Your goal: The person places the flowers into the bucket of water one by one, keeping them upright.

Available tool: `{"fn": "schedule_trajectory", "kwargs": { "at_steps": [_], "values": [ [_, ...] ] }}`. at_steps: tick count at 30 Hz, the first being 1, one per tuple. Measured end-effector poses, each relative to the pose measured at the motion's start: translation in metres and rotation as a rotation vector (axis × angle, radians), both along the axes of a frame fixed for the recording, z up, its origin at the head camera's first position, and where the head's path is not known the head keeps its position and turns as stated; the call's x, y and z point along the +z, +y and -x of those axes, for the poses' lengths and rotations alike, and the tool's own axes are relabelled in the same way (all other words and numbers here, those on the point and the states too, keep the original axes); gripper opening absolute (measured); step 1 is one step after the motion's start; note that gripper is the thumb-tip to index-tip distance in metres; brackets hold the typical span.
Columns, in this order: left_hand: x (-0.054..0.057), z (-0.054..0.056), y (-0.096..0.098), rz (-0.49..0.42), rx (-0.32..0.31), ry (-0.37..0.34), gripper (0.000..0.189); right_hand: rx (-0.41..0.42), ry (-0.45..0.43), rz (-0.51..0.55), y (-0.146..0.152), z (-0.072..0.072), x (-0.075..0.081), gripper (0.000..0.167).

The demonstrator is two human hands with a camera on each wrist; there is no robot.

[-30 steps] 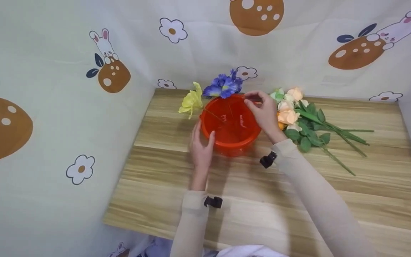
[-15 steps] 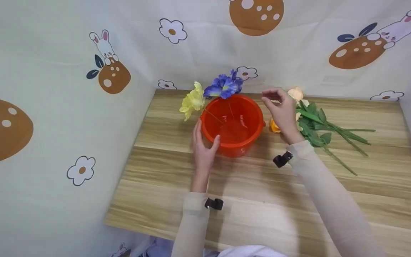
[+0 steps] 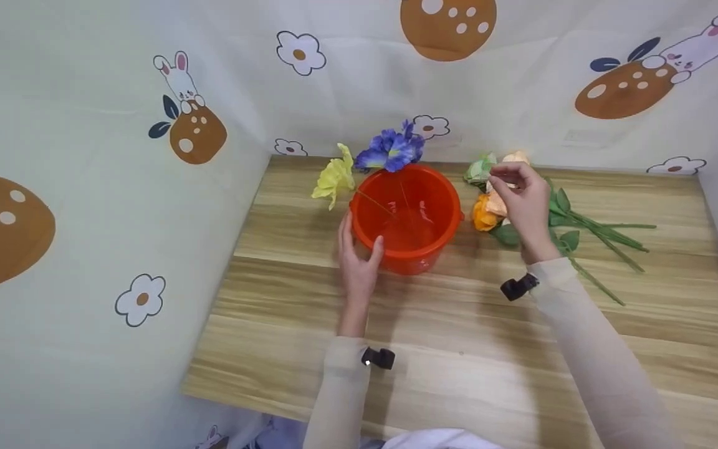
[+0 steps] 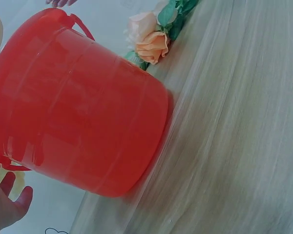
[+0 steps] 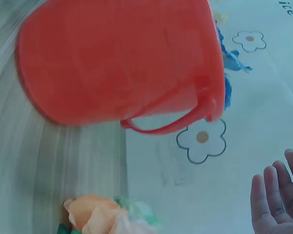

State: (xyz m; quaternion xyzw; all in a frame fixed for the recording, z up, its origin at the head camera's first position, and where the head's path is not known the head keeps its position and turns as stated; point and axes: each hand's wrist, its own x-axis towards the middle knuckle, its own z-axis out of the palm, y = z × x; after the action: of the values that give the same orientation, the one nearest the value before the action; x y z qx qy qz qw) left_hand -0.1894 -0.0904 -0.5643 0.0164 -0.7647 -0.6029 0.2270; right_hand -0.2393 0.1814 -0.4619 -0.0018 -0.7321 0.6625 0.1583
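A red bucket (image 3: 418, 262) stands upright on the wooden table. A yellow artificial flower (image 3: 334, 179) and a blue-purple one (image 3: 392, 151) lean out over its back left rim, their thin stems inside. My left hand (image 3: 359, 265) is at the bucket's left side, fingers extended and thumb apart, close to the rim. My right hand (image 3: 528, 209) hovers over a bunch of artificial roses (image 3: 487, 212) to the right of the bucket, holding nothing. Its fingers look loosely bent in the right wrist view, where the bucket's hanging handle (image 5: 171, 127) also shows.
Green rose stems (image 3: 611, 234) spread to the right across the table (image 3: 459, 386). Behind and to the left hangs a pale curtain (image 3: 359, 93) printed with rabbits and flowers. The table's left edge runs beside the left arm.
My right hand has moved right, away from the bucket's rim and over the roses. My left hand stays beside the bucket, and the two flowers keep their place in it.
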Motion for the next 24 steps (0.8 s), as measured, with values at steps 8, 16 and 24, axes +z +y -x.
{"fn": "schedule_trajectory", "kwargs": {
  "at_steps": [8,16,24],
  "values": [
    [0.000,0.001,0.002,-0.073,-0.031,0.008,0.074,-0.079,-0.016,-0.025,0.024,-0.007,-0.018,0.024],
    [0.002,0.001,0.004,-0.086,-0.017,0.006,0.074,-0.157,-0.106,-0.052,0.064,-0.002,-0.057,0.021],
    [0.001,-0.001,0.003,-0.084,-0.025,0.024,0.073,-0.213,-0.225,-0.062,0.091,-0.023,-0.066,0.023]
  ]
}}
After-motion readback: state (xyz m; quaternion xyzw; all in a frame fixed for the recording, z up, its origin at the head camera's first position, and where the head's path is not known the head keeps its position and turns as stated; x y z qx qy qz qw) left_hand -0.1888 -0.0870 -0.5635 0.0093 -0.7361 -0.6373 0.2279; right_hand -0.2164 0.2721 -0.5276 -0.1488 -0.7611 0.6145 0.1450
